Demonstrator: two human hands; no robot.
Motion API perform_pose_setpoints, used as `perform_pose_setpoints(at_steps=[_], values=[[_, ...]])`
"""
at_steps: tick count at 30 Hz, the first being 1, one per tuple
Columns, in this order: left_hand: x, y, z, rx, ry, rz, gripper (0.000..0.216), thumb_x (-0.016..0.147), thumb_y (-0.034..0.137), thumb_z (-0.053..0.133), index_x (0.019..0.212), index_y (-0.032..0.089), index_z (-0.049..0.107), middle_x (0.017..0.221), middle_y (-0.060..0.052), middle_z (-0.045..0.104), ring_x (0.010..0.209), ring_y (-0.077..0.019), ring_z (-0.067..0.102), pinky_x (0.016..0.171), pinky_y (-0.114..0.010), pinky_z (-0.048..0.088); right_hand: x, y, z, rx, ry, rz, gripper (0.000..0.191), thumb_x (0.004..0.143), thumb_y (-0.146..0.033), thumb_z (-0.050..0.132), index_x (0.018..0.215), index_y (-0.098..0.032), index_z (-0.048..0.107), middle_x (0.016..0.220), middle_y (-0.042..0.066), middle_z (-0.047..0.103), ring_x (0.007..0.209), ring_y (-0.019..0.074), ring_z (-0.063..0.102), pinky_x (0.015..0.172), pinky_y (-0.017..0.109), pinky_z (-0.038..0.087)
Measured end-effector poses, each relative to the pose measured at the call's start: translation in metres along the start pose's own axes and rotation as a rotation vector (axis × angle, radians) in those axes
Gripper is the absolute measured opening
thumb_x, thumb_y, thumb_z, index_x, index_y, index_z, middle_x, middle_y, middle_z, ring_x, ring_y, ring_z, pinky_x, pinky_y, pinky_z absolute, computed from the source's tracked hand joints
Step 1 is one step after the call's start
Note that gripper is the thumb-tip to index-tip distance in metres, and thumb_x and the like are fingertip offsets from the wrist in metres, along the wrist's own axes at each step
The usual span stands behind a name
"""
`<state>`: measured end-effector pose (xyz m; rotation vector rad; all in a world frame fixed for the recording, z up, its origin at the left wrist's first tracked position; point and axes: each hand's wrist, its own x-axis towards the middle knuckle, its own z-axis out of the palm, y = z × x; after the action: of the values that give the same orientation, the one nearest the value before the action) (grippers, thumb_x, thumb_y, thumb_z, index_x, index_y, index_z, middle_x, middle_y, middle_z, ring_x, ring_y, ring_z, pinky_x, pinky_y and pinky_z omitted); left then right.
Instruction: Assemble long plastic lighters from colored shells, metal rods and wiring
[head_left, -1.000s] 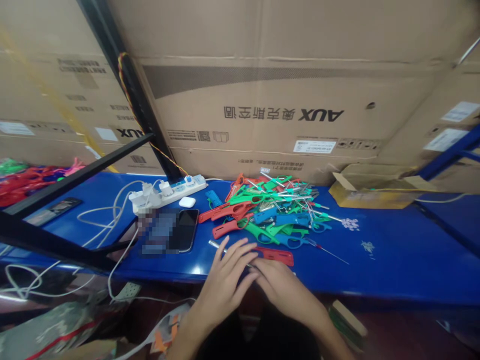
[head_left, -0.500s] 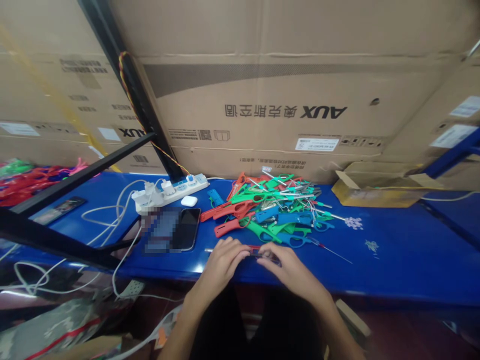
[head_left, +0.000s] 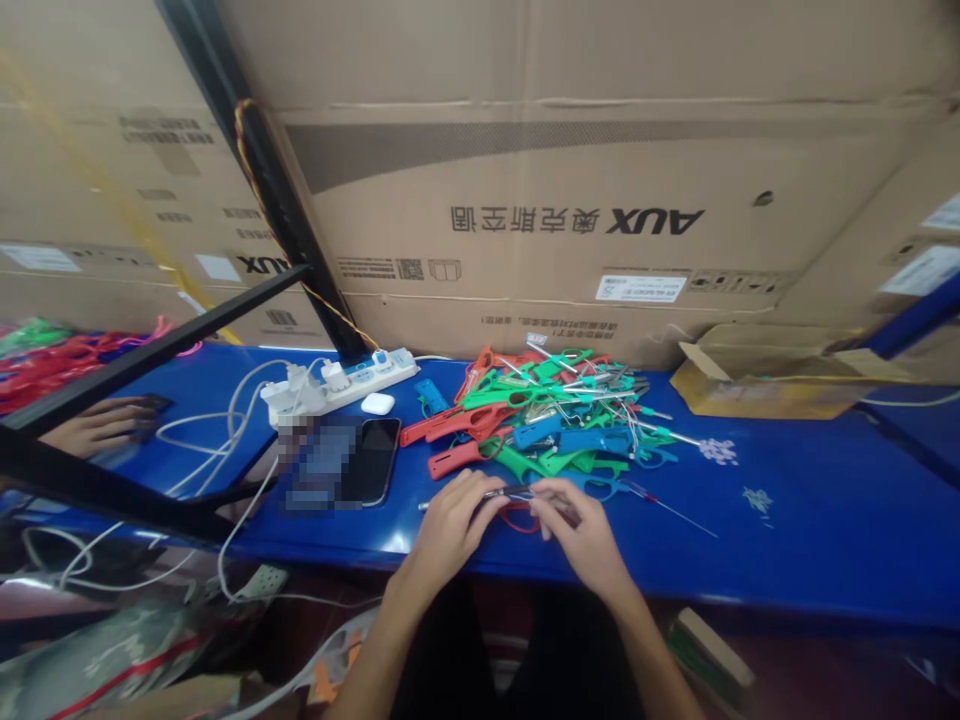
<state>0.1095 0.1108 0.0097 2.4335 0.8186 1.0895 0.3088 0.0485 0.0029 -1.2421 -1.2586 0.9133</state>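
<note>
From where I stand, the pile of coloured plastic handles and metal tubes anchors everything on this bench. Just on its near side, the person's left hand and right hand share a slender dark-and-metal piece. The left pinches it between thumb and bent fingers, a tip poking out beyond the knuckles; the right has thumb and fingertips drawn together at the other end. Two grips probably keep so thin a thing from rolling or tilting, though whether it is one part or several I can't tell. Below it a red loop shows between the hands; held or lying there, I can't say. Working so close to the pile presumably keeps reaches short.

Left of the pile lie a phone and, behind it, a white case, perhaps set there to stay out of the way. Right of the pile sit some pale bits, with an open carton farther back. Well left of the pile, beyond the black frame, rests a co-worker's hand
</note>
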Motion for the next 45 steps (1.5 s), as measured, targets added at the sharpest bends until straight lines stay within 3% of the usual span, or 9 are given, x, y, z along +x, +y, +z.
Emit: perform_pose_setpoints(at_steps=[4, 8, 13, 22, 32, 37, 45], values=[[0.000, 0.000, 0.000, -0.003, 0.015, 0.013, 0.010, 0.102, 0.024, 0.060, 0.108, 0.021, 0.067, 0.097, -0.004, 0.075, 0.089, -0.0201, 0.066, 0.084, -0.034, 0.052, -0.001, 0.000, -0.002, 0.009, 0.060, -0.027, 0.026, 0.094, -0.044, 0.066, 0.102, -0.020, 0.073, 0.075, 0.001, 0.069, 0.047, 0.0102, 0.055, 0.048, 0.024, 0.048], [-0.001, -0.001, 0.001, -0.009, 0.046, 0.048, 0.009, 0.101, 0.023, 0.062, 0.108, 0.020, 0.067, 0.098, -0.004, 0.074, 0.089, -0.0186, 0.066, 0.085, -0.033, 0.052, -0.002, 0.000, -0.004, -0.029, 0.098, -0.079, 0.019, 0.091, -0.038, 0.071, 0.098, -0.022, 0.080, 0.077, 0.001, 0.069, 0.051, 0.0101, 0.054, 0.050, 0.024, 0.048], [-0.003, -0.005, 0.002, 0.054, 0.098, 0.105, 0.009, 0.101, 0.024, 0.063, 0.107, 0.021, 0.069, 0.097, -0.005, 0.075, 0.090, -0.0197, 0.065, 0.085, -0.035, 0.052, -0.002, 0.002, -0.006, -0.156, 0.108, -0.173, 0.017, 0.089, -0.038, 0.073, 0.097, -0.025, 0.083, 0.089, 0.004, 0.075, 0.068, 0.0162, 0.065, 0.063, 0.027, 0.054], [-0.002, -0.008, 0.003, 0.171, 0.117, 0.160, 0.018, 0.104, 0.031, 0.058, 0.102, 0.021, 0.072, 0.095, -0.006, 0.076, 0.090, -0.0209, 0.067, 0.085, -0.037, 0.052, 0.003, 0.005, -0.006, -0.200, 0.067, -0.214, 0.021, 0.089, -0.042, 0.070, 0.094, -0.024, 0.081, 0.099, 0.007, 0.078, 0.093, 0.0250, 0.072, 0.085, 0.035, 0.056], [-0.004, -0.006, 0.003, 0.272, 0.112, 0.224, 0.019, 0.104, 0.029, 0.056, 0.102, 0.020, 0.072, 0.098, -0.006, 0.077, 0.091, -0.0211, 0.067, 0.083, -0.035, 0.052, 0.005, 0.008, -0.005, -0.169, 0.019, -0.222, 0.030, 0.088, -0.046, 0.069, 0.096, -0.019, 0.078, 0.098, 0.007, 0.079, 0.082, 0.0229, 0.072, 0.078, 0.035, 0.057], [-0.006, -0.006, 0.005, 0.289, 0.125, 0.244, 0.018, 0.104, 0.028, 0.056, 0.104, 0.020, 0.072, 0.098, -0.006, 0.077, 0.093, -0.0214, 0.066, 0.082, -0.036, 0.051, 0.006, 0.009, -0.006, -0.165, -0.003, -0.248, 0.031, 0.087, -0.047, 0.070, 0.099, -0.018, 0.077, 0.085, 0.006, 0.077, 0.070, 0.0202, 0.069, 0.069, 0.032, 0.056], [-0.020, -0.004, 0.015, 0.264, 0.170, 0.155, 0.017, 0.103, 0.030, 0.058, 0.103, 0.020, 0.071, 0.096, -0.007, 0.077, 0.089, -0.0218, 0.067, 0.081, -0.037, 0.052, 0.005, 0.008, -0.005, -0.173, 0.002, -0.294, 0.023, 0.088, -0.041, 0.070, 0.093, -0.022, 0.080, 0.098, 0.007, 0.079, 0.087, 0.0240, 0.073, 0.084, 0.037, 0.058]])
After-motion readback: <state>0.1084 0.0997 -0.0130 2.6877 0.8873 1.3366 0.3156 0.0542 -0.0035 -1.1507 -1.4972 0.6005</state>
